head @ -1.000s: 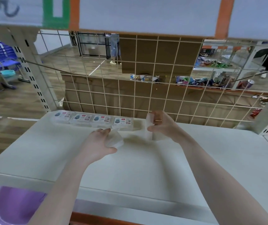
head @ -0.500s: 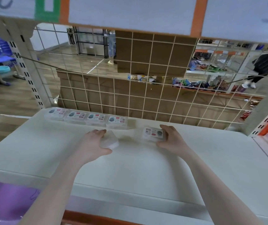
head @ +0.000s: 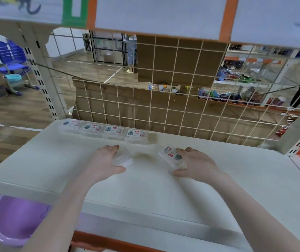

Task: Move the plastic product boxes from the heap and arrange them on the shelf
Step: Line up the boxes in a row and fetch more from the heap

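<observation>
At the far left, beyond the shelf upright, a blue chair [head: 11, 59] stands on the wood floor, and a purple basin [head: 16, 219] sits low below the shelf's front edge. Along the back of the white shelf [head: 54, 160], against the wire grid [head: 163, 113], four labelled plastic boxes [head: 103, 130] lie flat in a row, side by side and touching. In front of that row, the left hand [head: 103, 163] curls round a clear plastic box [head: 123, 158], fingers over its top and thumb at its near side, the box resting on or just above the shelf. To the right, near it but apart, the right hand [head: 196, 165] grips a labelled box [head: 170, 155], turned at an angle to the row, label up, on the shelf surface.
</observation>
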Motion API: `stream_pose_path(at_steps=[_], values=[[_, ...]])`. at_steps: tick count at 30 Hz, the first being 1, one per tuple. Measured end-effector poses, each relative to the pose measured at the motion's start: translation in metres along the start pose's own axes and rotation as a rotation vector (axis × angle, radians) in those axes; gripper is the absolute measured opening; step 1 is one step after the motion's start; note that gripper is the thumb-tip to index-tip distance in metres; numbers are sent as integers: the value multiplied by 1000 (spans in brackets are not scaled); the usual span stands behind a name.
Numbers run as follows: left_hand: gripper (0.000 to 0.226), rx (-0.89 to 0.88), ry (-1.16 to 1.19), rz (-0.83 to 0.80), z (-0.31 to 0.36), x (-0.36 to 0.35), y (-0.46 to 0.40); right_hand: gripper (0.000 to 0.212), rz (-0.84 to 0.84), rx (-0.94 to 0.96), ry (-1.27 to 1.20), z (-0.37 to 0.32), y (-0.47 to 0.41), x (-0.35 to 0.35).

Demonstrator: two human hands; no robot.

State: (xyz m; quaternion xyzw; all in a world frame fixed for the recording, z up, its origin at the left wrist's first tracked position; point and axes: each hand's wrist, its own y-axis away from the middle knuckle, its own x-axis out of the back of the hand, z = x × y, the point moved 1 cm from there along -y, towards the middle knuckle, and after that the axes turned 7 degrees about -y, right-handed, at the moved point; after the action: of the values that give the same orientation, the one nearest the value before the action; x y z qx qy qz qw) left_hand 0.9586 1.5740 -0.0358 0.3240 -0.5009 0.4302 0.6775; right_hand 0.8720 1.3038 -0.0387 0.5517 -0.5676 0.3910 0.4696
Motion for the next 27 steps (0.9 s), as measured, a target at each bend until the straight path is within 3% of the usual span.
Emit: stream_pose_path(at_steps=[5, 11, 19, 24, 27], values=[[81, 14, 5, 3, -6, 3, 3, 94, -268, 216, 71, -3, -18, 35], [79, 8, 21, 15, -8, 4, 6, 94, -413, 245, 154, -15, -43, 35], [78, 36, 26, 23, -16, 8, 10, 62, -225, 172, 118, -11, -55, 26], [80, 45, 37, 21, -19, 5, 9, 57, -37, -76, 52, -19, -62, 13], [80, 43, 40, 19, -20, 3, 5, 66, 70, -172, 75, -30, -70, 1]])
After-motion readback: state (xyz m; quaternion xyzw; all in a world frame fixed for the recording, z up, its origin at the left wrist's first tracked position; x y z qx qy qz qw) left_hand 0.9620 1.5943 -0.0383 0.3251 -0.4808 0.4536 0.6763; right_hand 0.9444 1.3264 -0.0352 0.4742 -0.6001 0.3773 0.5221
